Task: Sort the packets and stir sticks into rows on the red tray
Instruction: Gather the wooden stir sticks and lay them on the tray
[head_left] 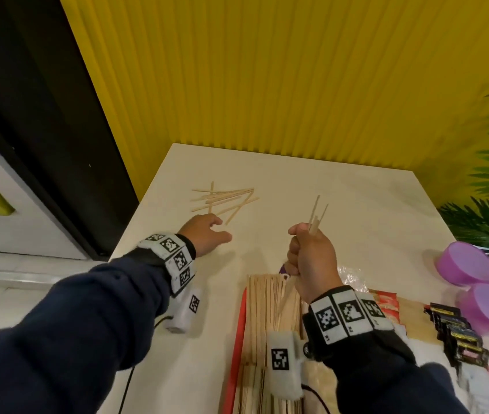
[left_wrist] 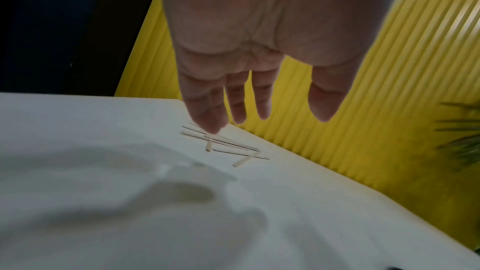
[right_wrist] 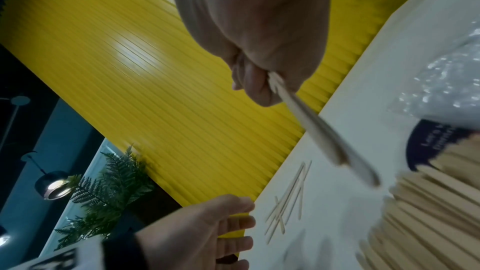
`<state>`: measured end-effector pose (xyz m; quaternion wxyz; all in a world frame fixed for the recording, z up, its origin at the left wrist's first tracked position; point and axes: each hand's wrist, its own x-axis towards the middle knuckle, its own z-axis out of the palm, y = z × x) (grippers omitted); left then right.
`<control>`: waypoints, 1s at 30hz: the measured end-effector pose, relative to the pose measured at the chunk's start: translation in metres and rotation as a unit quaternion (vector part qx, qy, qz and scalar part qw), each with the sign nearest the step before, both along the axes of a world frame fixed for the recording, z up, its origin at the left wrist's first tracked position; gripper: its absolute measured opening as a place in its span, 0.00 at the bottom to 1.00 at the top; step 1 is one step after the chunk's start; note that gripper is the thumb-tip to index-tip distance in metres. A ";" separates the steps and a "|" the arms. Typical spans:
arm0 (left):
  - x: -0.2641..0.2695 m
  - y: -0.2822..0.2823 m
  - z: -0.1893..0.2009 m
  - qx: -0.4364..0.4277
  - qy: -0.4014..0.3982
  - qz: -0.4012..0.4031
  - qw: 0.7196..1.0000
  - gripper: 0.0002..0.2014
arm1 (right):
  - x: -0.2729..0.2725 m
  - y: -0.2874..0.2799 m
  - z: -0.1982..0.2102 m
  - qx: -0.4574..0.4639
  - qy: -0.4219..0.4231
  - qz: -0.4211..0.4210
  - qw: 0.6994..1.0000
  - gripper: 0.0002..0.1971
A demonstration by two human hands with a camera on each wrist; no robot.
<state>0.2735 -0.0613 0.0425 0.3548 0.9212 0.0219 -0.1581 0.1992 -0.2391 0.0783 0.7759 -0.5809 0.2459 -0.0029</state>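
Observation:
A loose pile of wooden stir sticks (head_left: 224, 200) lies on the white table (head_left: 342, 189) at the far left. My left hand (head_left: 222, 228) hovers just short of that pile, fingers straight and holding nothing; the left wrist view shows its fingertips (left_wrist: 215, 124) above the sticks (left_wrist: 228, 145). My right hand (head_left: 306, 249) grips a small bundle of stir sticks (head_left: 315, 216) in a fist above the tray. The red tray (head_left: 237, 324) holds a long row of stir sticks (head_left: 267, 306), with red packets (head_left: 388, 303), beige packets (head_left: 416, 321) and dark packets (head_left: 455, 333) beside them.
Two purple bowls (head_left: 464, 264) stand at the right table edge, with a green plant (head_left: 488, 228) behind them. A crinkled clear plastic bag (head_left: 352, 276) lies behind the tray. A yellow ribbed wall (head_left: 267, 85) closes off the table's far side.

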 end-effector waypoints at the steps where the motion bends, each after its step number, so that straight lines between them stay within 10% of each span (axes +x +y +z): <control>1: 0.014 -0.002 -0.004 0.025 0.001 0.003 1.000 0.27 | 0.004 -0.004 0.001 0.006 -0.003 0.003 1.000 0.15; 10: 0.110 -0.028 -0.053 0.267 0.040 -0.016 0.963 0.51 | 0.028 -0.041 -0.003 -0.019 0.003 0.059 0.998 0.14; 19: 0.139 -0.022 -0.070 0.323 0.064 -0.057 0.942 0.57 | 0.008 -0.064 -0.007 -0.009 0.008 0.095 0.995 0.14; 26: 0.150 -0.021 -0.078 0.327 0.025 -0.052 0.943 0.49 | -0.002 -0.071 -0.010 -0.024 0.023 0.100 0.994 0.14; 30: 0.144 -0.022 -0.070 0.360 0.001 -0.036 0.932 0.27 | -0.003 -0.072 -0.007 -0.022 0.023 0.096 0.995 0.14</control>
